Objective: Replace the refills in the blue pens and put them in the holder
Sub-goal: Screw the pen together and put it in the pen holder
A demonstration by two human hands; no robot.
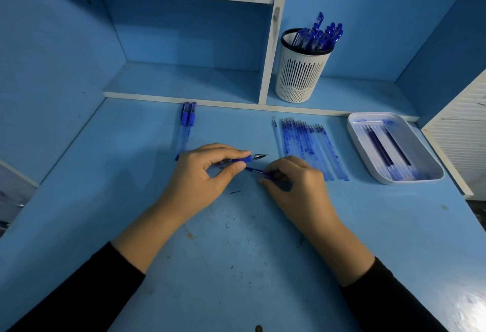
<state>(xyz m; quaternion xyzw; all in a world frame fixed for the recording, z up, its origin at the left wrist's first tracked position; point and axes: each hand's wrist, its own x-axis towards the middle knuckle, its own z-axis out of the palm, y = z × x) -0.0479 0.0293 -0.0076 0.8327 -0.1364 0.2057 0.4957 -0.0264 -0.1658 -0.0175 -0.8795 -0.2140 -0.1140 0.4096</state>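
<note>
Blue desk [236,239], centre frame: left grip [207,173] pinches the pen [248,159] steady, seemingly so right grip [294,181], clenched on a refill [255,171], can work it.

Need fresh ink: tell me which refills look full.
The refills in the white tray: solid dark blue tubes; the row on the desk is pale and speckled.

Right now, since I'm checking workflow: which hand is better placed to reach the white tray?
Likely the right. The right hand lies nearer the tray, though it holds a refill; the left hand grips the pen, farther away.
</note>
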